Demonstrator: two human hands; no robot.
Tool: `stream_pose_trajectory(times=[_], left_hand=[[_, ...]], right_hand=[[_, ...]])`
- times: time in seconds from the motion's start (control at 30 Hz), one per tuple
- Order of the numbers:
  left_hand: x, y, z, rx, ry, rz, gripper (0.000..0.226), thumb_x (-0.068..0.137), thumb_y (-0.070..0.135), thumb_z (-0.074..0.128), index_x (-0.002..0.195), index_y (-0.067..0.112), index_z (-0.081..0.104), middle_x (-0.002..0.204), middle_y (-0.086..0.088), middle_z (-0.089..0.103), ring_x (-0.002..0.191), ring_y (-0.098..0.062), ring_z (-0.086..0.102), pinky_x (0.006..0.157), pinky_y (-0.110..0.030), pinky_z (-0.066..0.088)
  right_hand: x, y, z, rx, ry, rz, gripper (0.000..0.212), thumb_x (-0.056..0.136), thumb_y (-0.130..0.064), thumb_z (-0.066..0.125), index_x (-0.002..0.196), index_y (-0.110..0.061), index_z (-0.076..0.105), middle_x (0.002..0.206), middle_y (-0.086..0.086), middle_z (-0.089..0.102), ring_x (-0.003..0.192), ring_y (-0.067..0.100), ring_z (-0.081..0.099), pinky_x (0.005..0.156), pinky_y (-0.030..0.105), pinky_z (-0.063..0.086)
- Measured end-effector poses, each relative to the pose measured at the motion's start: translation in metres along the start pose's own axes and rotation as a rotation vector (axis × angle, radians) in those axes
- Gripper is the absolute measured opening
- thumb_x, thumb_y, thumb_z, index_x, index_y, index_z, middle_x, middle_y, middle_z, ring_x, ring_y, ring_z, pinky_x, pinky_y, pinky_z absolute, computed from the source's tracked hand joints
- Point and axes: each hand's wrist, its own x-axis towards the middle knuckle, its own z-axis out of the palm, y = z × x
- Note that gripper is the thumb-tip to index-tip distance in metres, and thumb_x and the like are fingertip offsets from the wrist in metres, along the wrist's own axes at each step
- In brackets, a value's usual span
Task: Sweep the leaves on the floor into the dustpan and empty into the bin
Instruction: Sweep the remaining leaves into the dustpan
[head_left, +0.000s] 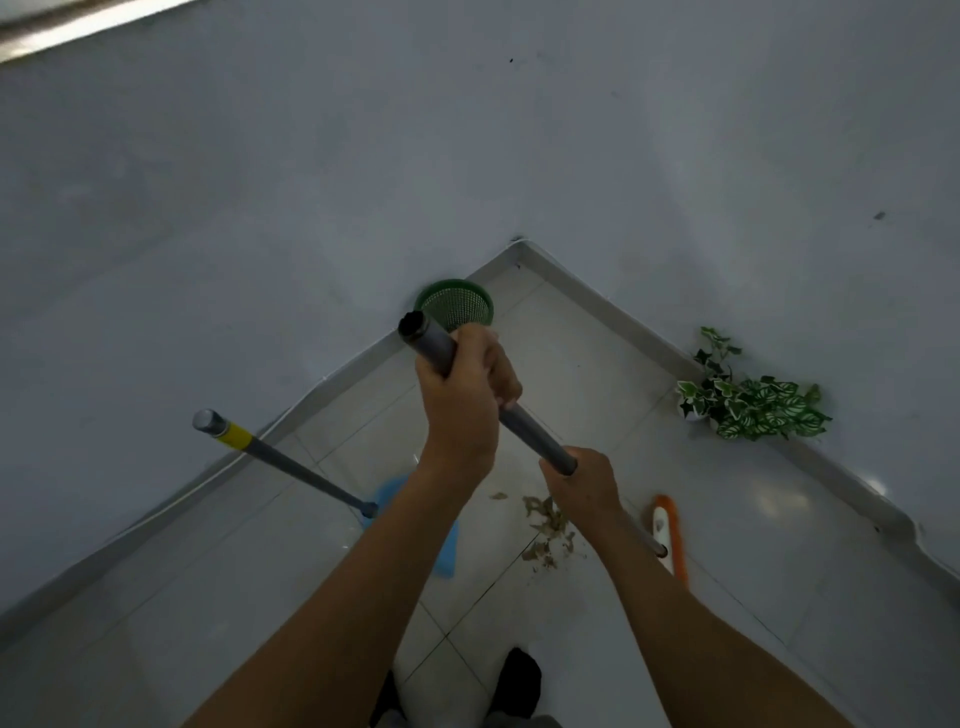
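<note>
Leaves (548, 530) lie in a loose dry pile on the tiled floor (597, 649), between the blue dustpan (447, 551) on the left and the orange broom head (670, 535) on the right, just ahead of the person's feet. The right hand (584, 486) is wrapped around the lower part of the grey broom handle (530, 428); the left hand (465, 392) is wrapped around it near the top end. The dustpan stands unattended, its long handle (283, 460) leaning up and to the left. Risk: a hard stroke would likely push the pan away or tip it, since no hand steadies it; light leaves may also scatter past its sides. Open tile lies near the person; farther on, the two walls close into a corner. The green mesh bin (457, 304) sits against the left wall near that corner, and a potted plant (748, 402) sits against the right wall. A wide backswing to the right could strike the plant or skirting.
</note>
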Motion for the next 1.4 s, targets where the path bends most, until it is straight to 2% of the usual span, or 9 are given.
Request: stream_pose_trajectory(times=[0.2,0.4,0.7,0.8,0.87,1.0,1.13,1.27,1.4], left_hand=[[-0.003,0.048,-0.037,0.018,0.066,0.090,0.034,0.078,0.010,0.045,0.046,0.017,0.033,0.035,0.008,0.028,0.032,-0.007,0.022,0.039,-0.021,0.022],[-0.006,0.099,-0.080,0.031,0.134,0.153,0.042,0.077,0.010,0.046,0.038,0.025,0.037,0.034,0.010,0.029,0.032,-0.006,0.023,0.039,-0.019,0.022],[-0.008,0.180,-0.125,0.160,0.214,0.264,0.045,0.079,0.014,0.050,0.035,0.027,0.045,0.034,0.012,0.036,0.031,-0.006,0.031,0.042,-0.020,0.031],[-0.010,0.201,-0.120,0.206,0.193,0.301,0.053,0.086,0.008,0.052,0.038,0.026,0.043,0.033,0.012,0.036,0.030,-0.005,0.032,0.040,-0.019,0.031],[-0.013,0.211,-0.110,0.228,0.146,0.328,0.045,0.084,0.008,0.053,0.043,0.022,0.041,0.034,0.012,0.035,0.031,-0.005,0.030,0.039,-0.018,0.030],[-0.016,0.219,-0.085,0.251,0.054,0.351,0.028,0.075,0.015,0.053,0.051,0.013,0.039,0.038,0.008,0.029,0.034,-0.008,0.026,0.039,-0.020,0.027],[-0.015,0.215,-0.071,0.197,0.018,0.324,0.038,0.084,0.005,0.053,0.050,0.013,0.038,0.035,0.011,0.030,0.032,-0.006,0.026,0.038,-0.018,0.027],[-0.010,0.197,-0.068,0.138,0.029,0.247,0.049,0.088,0.001,0.050,0.044,0.018,0.037,0.033,0.010,0.030,0.030,-0.006,0.025,0.039,-0.018,0.025],[-0.003,0.170,-0.074,0.101,-0.014,0.166,0.042,0.087,0.001,0.047,0.048,0.016,0.038,0.035,0.010,0.031,0.031,-0.006,0.025,0.039,-0.020,0.023]], right_hand=[[-0.009,-0.047,0.049,0.091,-0.005,-0.072,0.029,0.072,-0.032,0.051,0.048,-0.027,0.035,0.044,-0.012,0.036,0.043,0.003,0.030,0.045,0.019,0.027],[-0.017,-0.097,0.100,0.124,-0.004,-0.141,0.047,0.081,-0.009,0.064,0.048,-0.026,0.036,0.044,-0.009,0.036,0.043,0.005,0.030,0.048,0.022,0.028],[-0.037,-0.187,0.164,0.256,-0.049,-0.160,0.048,0.080,-0.007,0.061,0.045,-0.024,0.033,0.039,-0.011,0.032,0.038,0.003,0.028,0.043,0.019,0.024],[-0.042,-0.212,0.172,0.323,-0.093,-0.150,0.045,0.080,-0.006,0.059,0.046,-0.022,0.033,0.034,-0.012,0.032,0.038,0.002,0.026,0.043,0.020,0.024],[-0.046,-0.223,0.170,0.367,-0.117,-0.143,0.044,0.082,-0.006,0.057,0.048,-0.021,0.034,0.032,-0.012,0.032,0.035,0.003,0.027,0.041,0.018,0.025],[-0.047,-0.232,0.152,0.410,-0.109,-0.142,0.044,0.081,-0.004,0.054,0.049,-0.020,0.028,0.034,-0.014,0.027,0.035,0.002,0.024,0.041,0.021,0.023],[-0.046,-0.223,0.128,0.351,-0.058,-0.177,0.046,0.083,-0.004,0.055,0.051,-0.019,0.026,0.040,-0.012,0.025,0.035,0.005,0.022,0.041,0.020,0.021],[-0.037,-0.197,0.107,0.258,-0.011,-0.177,0.046,0.082,-0.007,0.057,0.050,-0.020,0.027,0.039,-0.009,0.026,0.035,0.006,0.022,0.046,0.026,0.022],[-0.025,-0.167,0.094,0.194,0.010,-0.127,0.046,0.082,-0.008,0.059,0.050,-0.020,0.028,0.038,-0.010,0.028,0.036,0.006,0.022,0.047,0.027,0.023]])
